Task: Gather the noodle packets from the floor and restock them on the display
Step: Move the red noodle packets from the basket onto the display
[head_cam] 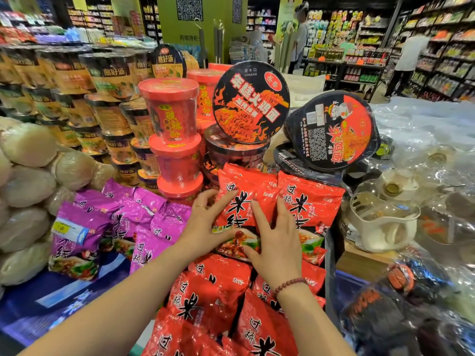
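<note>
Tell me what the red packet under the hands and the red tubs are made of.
Red packet: thin glossy plastic film, by its crinkles and glare. Red tubs: seemingly rigid plastic, by the smooth sheen and moulded lids; possibly coated paper.

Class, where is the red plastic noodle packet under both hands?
Head view, centre: red plastic noodle packet, touched by left hand and right hand, below the black round bowl stack.

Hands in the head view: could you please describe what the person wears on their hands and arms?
No sleeves are in view. The left hand wears a thin ring on one finger. The right hand has a bracelet of dark red beads at the wrist.
</note>
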Action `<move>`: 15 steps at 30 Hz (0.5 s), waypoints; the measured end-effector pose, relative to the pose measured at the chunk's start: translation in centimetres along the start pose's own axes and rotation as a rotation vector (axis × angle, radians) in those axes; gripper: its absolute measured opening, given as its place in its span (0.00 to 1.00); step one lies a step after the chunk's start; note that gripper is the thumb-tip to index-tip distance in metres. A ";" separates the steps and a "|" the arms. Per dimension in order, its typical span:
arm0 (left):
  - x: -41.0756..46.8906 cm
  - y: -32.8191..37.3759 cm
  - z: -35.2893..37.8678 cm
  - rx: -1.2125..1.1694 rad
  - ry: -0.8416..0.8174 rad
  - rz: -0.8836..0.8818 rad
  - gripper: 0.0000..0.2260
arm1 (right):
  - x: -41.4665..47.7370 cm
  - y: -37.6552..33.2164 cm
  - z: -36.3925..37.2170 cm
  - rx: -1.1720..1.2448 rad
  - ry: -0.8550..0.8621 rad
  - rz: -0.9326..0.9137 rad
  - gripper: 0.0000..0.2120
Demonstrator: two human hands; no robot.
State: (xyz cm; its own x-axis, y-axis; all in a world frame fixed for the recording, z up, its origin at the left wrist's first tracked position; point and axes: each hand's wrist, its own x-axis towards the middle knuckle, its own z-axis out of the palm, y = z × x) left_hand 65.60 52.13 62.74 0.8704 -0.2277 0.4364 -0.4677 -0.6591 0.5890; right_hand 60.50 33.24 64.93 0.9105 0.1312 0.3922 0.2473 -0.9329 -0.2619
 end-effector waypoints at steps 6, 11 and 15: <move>0.4 -0.8 -1.3 0.488 0.032 0.410 0.36 | 0.4 0.6 1.1 -0.199 0.042 -0.138 0.54; 0.9 -1.3 -1.3 0.551 -0.144 0.330 0.37 | 0.6 0.9 1.7 -0.173 -0.046 -0.123 0.54; 0.9 -0.3 -2.0 0.571 -0.224 0.265 0.38 | 0.6 0.4 0.3 -0.142 -0.094 -0.160 0.49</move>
State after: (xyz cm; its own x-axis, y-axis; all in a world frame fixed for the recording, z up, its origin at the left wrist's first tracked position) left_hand 66.23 53.58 64.31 0.7771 -0.5368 0.3284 -0.5688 -0.8225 0.0015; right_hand 61.21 33.03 64.82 0.8920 0.3055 0.3331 0.3478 -0.9347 -0.0741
